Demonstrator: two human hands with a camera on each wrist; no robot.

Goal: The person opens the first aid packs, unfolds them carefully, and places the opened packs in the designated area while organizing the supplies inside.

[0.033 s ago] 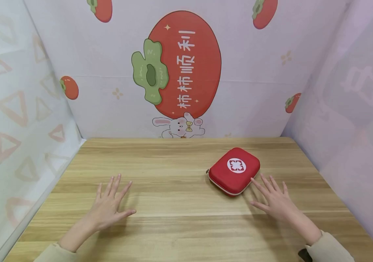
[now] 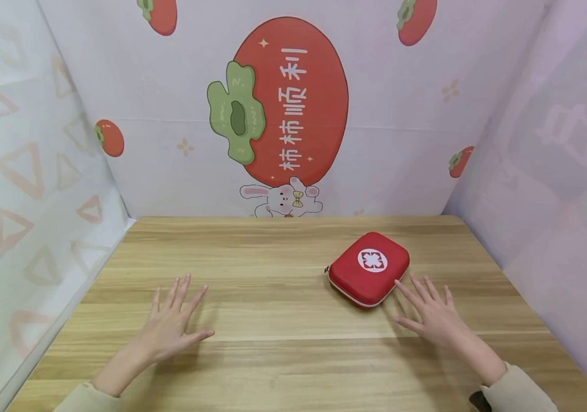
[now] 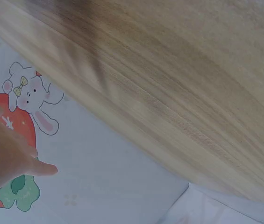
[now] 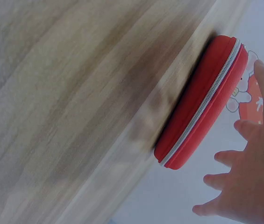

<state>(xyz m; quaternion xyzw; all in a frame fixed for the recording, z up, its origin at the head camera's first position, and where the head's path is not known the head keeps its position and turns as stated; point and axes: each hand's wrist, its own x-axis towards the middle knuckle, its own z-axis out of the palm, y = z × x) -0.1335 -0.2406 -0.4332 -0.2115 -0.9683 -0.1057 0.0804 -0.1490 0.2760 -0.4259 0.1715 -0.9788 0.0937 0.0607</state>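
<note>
A red zippered case (image 2: pixel 355 280) with a white round emblem lies on the right half of the wooden table, its zipper closed. My right hand (image 2: pixel 438 320) hovers just to the right of the case, fingers spread and holding nothing. In the right wrist view the case (image 4: pixel 201 105) shows its pale zipper side, and the right hand (image 4: pixel 253 172) appears apart from it. Over the left part of the table my left hand (image 2: pixel 166 332) is stretched out with spread fingers, also holding nothing. Part of that left hand (image 3: pixel 5 156) enters the left wrist view.
The wooden table (image 2: pixel 252 366) reaches back to a white cloth backdrop (image 2: pixel 159 171) printed with persimmons and a rabbit. White printed cloth sides (image 2: pixel 30 189) stand at left and right. A dark object (image 2: pixel 480 400) shows under the right sleeve.
</note>
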